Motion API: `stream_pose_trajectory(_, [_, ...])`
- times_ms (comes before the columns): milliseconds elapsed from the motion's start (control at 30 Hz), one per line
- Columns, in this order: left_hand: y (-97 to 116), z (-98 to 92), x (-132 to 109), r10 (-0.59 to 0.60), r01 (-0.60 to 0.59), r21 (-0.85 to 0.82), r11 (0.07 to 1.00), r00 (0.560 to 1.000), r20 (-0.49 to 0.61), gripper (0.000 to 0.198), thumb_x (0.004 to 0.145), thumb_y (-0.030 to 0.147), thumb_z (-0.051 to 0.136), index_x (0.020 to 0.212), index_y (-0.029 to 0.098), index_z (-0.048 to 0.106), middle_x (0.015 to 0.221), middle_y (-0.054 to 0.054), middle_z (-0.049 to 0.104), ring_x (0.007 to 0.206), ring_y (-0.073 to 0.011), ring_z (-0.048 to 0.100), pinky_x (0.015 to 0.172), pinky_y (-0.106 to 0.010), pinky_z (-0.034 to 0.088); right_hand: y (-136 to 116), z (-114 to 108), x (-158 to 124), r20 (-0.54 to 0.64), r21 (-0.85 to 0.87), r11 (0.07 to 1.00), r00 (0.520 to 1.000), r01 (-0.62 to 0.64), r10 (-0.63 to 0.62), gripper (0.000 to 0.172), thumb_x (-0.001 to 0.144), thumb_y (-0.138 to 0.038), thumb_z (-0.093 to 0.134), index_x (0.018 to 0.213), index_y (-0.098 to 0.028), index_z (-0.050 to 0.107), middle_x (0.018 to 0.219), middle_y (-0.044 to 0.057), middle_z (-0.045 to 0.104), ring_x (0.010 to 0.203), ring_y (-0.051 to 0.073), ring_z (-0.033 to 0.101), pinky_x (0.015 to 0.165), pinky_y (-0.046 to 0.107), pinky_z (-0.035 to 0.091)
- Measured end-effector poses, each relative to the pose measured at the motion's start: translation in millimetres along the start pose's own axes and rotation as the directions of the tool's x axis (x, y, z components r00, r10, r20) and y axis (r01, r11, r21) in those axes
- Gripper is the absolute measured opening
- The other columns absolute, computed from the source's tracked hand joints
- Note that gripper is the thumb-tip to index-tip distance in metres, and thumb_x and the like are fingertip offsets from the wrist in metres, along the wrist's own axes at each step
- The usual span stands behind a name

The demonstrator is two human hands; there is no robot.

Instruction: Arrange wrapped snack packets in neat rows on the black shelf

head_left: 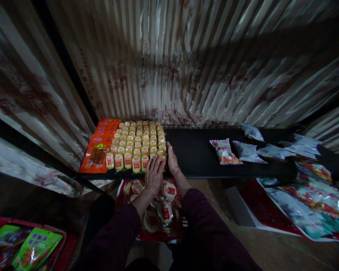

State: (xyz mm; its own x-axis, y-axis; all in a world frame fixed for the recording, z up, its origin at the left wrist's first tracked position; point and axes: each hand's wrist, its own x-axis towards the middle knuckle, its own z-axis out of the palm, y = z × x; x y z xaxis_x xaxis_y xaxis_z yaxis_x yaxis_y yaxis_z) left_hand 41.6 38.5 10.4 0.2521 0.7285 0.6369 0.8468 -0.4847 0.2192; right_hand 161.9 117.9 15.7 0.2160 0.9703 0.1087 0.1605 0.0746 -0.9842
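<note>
Rows of small wrapped yellow cakes [130,145] stand packed in a block on the black shelf [190,150]. My left hand [154,175] rests on the front right corner of the block, fingers stretched out over the wrappers. Along the block's right side lies my right hand [172,160], its fingers straight and its palm turned towards the cakes. Neither hand is wrapped round anything. Left of the cakes, orange snack packets [98,145] overlap in a row. What lies beneath my left fingers is hidden.
A red-edged box of round wrapped biscuits [165,210] is below the shelf's front. Snack bags [226,151] lie scattered on the shelf's right part, with more bags [307,203] in a box below. A red basket [60,241] holds green packets [35,248]. Curtains [164,67] hang behind.
</note>
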Motion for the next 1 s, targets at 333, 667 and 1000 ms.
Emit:
stream_pose_trajectory(333, [-7.3,6.2,-1.0,0.038,-0.038,-0.026,0.999,0.999,0.008,0.043,0.088,0.010,0.047,0.130,0.019,0.053,0.143,-0.011,0.048,0.138,-0.0210,0.038,0.114,-0.046,0.033,9.1,6.5,5.6,0.032,-0.055,0.996,0.997,0.065,-0.063,0.069,0.089,-0.070,0.022,0.135,-0.029,0.051,0.127,0.000,0.064,0.119,0.019,0.058,0.106,0.038,0.042])
stream_pose_trajectory(667, [-6.9,2.3,-0.3,0.063,-0.063,0.007,0.998,0.998,-0.010,0.043,0.088,0.010,0.046,0.130,0.018,0.052,0.142,-0.011,0.050,0.140,-0.0221,0.034,0.114,-0.047,0.031,8.7,4.2,4.8,0.022,-0.002,1.000,0.999,0.025,-0.025,0.070,0.090,-0.069,0.023,0.140,-0.026,0.045,0.142,0.001,0.051,0.131,0.019,0.047,0.111,0.037,0.037])
stream_pose_trajectory(1000, [1.7,-0.8,-2.4,0.000,-0.003,0.038,0.999,0.999,0.053,0.052,0.089,0.021,0.046,0.140,0.016,0.041,0.150,-0.012,0.039,0.143,-0.0232,0.026,0.117,-0.049,0.024,0.6,6.6,28.3,-0.026,0.199,0.970,0.989,-0.140,0.148,0.077,0.087,-0.073,0.025,0.143,-0.023,0.042,0.152,0.001,0.034,0.143,0.018,0.028,0.119,0.035,0.017])
